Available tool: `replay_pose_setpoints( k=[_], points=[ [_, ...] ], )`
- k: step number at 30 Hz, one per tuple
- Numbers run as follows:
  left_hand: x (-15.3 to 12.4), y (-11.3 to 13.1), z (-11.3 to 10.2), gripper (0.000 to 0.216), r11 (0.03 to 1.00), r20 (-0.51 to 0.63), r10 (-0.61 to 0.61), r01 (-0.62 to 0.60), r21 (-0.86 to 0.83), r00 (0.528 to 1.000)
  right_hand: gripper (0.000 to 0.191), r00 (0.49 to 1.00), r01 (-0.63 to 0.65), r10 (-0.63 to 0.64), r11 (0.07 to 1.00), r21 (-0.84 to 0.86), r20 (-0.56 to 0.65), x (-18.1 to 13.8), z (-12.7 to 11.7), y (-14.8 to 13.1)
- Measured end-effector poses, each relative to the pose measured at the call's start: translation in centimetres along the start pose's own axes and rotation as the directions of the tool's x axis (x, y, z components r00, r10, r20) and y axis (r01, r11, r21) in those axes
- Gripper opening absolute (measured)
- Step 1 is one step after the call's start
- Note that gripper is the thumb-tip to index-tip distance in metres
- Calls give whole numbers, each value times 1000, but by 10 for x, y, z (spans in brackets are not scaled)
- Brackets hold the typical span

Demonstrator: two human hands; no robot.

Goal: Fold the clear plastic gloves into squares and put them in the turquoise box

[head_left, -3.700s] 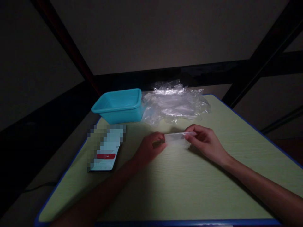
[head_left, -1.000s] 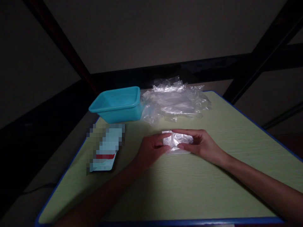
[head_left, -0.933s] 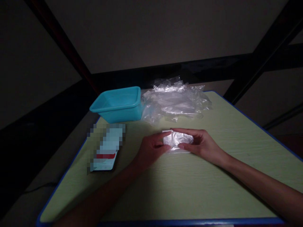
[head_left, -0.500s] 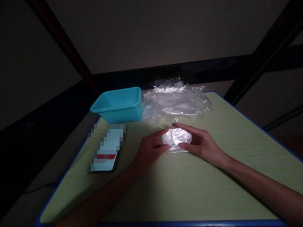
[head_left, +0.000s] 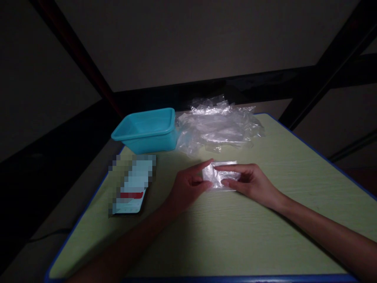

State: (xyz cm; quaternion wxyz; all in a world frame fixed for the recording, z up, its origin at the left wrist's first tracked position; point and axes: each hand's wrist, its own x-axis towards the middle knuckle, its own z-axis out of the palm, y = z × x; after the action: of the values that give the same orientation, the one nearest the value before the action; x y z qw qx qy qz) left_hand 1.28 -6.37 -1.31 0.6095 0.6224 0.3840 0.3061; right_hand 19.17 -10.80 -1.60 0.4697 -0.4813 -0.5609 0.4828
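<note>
A small folded clear plastic bag [head_left: 221, 175] lies on the pale green table [head_left: 224, 236], near its middle. My left hand [head_left: 188, 186] pinches the bag's left edge between index finger and thumb. My right hand [head_left: 249, 182] grips the bag from the right, index finger laid across its top and thumb at its near edge.
A pile of loose clear plastic bags [head_left: 218, 127] lies at the far side of the table. An empty turquoise plastic tub [head_left: 145, 131] stands at the far left corner. A phone with a lit screen [head_left: 131, 184] rests on the left. Dark bars cross behind the table.
The bag was a thin strip stretched between both hands, then came down folded onto the table. In the last half second my right index finger has lowered onto it.
</note>
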Motion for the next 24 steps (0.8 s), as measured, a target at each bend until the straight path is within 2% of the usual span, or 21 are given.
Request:
replay_pose_setpoints(
  k=[6,9,14,19,24],
  points=[
    [0,0,0,66,1000,-4,18,-18,-15,1000,39,997,30,-31,999,-14,-68,0,1,-2],
    [-1,1,0,67,1000,-11,15,-15,-9,1000,44,997,45,-45,999,-8,-62,0,3,-3],
    [-1,5,1,68,999,-19,16,-16,-36,1000,50,998,14,-13,1000,10,-66,-2,5,-9],
    [0,4,1,72,998,-20,20,-21,-60,1000,58,996,2,-7,999,-54,-91,-2,3,-10],
    [1,-1,-1,68,998,-26,35,-36,-55,999,54,993,48,-59,993,-108,-105,0,0,-5]
  ],
)
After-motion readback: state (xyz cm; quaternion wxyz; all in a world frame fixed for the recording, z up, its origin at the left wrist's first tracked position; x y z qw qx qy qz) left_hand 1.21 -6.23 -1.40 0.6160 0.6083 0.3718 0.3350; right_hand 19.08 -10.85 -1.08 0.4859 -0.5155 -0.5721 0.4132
